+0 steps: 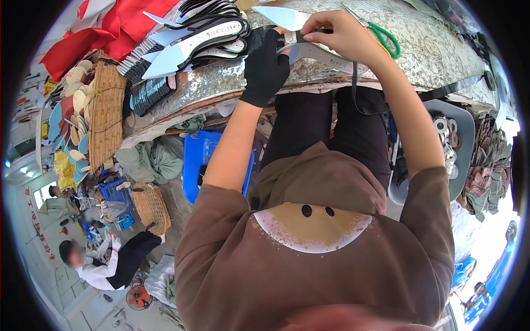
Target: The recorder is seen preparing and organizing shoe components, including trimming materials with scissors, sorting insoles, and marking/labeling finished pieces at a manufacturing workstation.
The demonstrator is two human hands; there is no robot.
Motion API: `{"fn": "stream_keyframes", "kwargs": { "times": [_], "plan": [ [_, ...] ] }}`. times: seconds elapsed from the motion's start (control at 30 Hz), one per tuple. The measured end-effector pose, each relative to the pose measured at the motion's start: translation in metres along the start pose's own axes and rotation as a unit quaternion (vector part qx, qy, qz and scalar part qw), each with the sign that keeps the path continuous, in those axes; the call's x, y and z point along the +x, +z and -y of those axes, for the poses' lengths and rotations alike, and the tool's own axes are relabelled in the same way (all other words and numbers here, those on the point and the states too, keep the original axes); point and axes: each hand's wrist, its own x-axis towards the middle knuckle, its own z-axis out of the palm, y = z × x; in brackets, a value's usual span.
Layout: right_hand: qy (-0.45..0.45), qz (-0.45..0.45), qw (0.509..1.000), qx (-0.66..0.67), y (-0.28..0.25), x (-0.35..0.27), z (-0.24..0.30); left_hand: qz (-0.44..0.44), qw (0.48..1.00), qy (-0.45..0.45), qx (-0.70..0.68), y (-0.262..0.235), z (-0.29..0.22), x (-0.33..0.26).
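Note:
My left hand (266,63), in a black glove, presses on a grey pointed shoe insole (323,55) lying on the worn workbench (419,49). My bare right hand (337,34) pinches a narrow black strap (354,88) at the top edge of that insole; the strap hangs down over the bench edge toward my lap. A second pale insole piece (281,16) lies just behind my hands. Both forearms reach up from my brown shirt.
A fanned stack of white and black insoles (193,41) lies left of my hands, with red cloth (105,27) beyond. Green-handled scissors (383,36) rest at right. A woven tray (107,110), blue crate (207,160), grey bin of tape rolls (452,143) and a crouching person (105,265) are below.

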Motion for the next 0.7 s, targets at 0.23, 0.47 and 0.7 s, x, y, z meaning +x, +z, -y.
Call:
{"fn": "stream_keyframes", "kwargs": {
  "times": [0.23, 0.47, 0.7],
  "plan": [
    [0.021, 0.12, 0.991, 0.053, 0.009, 0.018, -0.021, 0.05, 0.996, -0.069, 0.021, -0.007, -0.005, 0.0],
    [0.023, 0.096, 0.991, -0.092, 0.016, 0.014, -0.003, 0.035, 0.999, -0.024, 0.012, -0.006, -0.004, 0.0],
    [-0.094, 0.038, 0.98, -0.169, 0.005, 0.011, 0.014, 0.002, 0.993, 0.03, 0.111, 0.004, 0.0, -0.012]
  ]
}}
